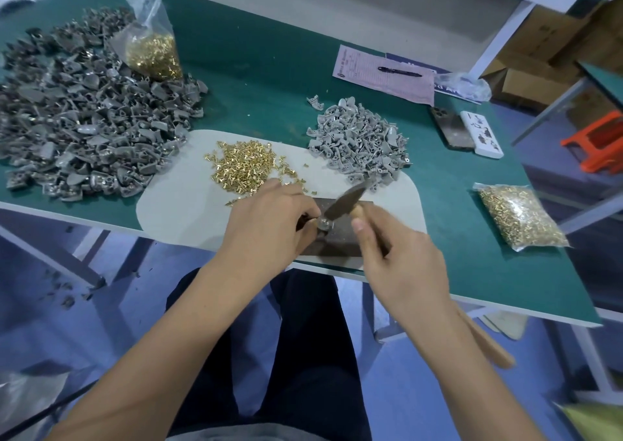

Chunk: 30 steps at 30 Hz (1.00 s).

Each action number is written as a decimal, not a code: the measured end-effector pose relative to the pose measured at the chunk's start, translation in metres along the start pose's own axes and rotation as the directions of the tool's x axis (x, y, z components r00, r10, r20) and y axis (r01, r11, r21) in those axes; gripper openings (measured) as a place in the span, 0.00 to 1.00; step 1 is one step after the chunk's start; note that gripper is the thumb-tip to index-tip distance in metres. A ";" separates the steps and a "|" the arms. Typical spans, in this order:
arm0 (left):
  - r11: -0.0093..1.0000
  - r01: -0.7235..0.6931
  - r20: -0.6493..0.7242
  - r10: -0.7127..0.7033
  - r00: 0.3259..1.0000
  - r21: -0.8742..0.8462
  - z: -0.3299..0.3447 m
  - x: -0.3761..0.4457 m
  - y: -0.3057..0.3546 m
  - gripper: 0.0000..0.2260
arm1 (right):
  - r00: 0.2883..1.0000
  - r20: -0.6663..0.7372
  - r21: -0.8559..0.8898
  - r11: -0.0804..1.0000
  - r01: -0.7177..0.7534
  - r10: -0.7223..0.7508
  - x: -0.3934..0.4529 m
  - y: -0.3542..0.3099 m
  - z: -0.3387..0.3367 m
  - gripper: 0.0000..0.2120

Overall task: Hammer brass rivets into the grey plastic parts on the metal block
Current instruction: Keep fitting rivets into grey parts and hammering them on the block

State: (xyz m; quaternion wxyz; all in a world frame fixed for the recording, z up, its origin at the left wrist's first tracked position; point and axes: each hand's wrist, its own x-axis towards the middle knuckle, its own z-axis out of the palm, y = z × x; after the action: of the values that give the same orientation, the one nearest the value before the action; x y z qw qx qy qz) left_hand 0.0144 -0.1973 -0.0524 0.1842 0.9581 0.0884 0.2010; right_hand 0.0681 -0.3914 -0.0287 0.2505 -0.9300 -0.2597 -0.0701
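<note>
Low in the middle of the frame, the metal block [340, 235] lies on a pale mat [188, 204] at the near edge of the green surface [269, 69]. The left hand [269, 224] pinches a grey plastic part [323, 226] against the block, fingers curled round it. The right hand [401, 265] has its fingers wrapped round a hammer [344, 201], whose blurred head seems to sit just above the part. Loose brass rivets [246, 165] lie above the hands. Heaps of grey parts fill the upper left [84, 130] and centre right [360, 140].
</note>
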 end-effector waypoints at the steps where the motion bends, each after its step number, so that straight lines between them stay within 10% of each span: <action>1: 1.000 -0.008 0.003 0.008 1.000 0.009 -0.001 0.001 0.000 0.04 | 0.999 0.029 -0.040 0.999 0.016 -0.014 0.000 0.001 0.000 0.13; 10: 1.000 0.003 0.002 -0.003 1.000 -0.010 0.000 0.001 -0.001 0.03 | 1.000 -0.020 -0.080 0.997 -0.013 0.011 0.003 0.009 -0.004 0.13; 22: 0.995 0.056 0.016 -0.055 0.998 -0.086 0.006 -0.001 0.001 0.03 | 0.899 -0.012 -0.227 0.875 -0.428 0.437 0.013 0.066 0.014 0.20; 30: 0.985 0.087 -0.051 -0.095 0.994 -0.146 0.005 -0.005 -0.006 0.02 | 0.983 -0.126 -0.035 0.990 0.134 -0.137 0.026 -0.007 0.018 0.09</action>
State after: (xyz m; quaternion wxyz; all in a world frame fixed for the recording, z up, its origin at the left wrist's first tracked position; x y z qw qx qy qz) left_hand 0.0113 -0.1945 -0.0603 0.2591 0.9310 0.1228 0.2257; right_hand 0.0869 -0.3652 -0.0347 0.2490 -0.9070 -0.3049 -0.1497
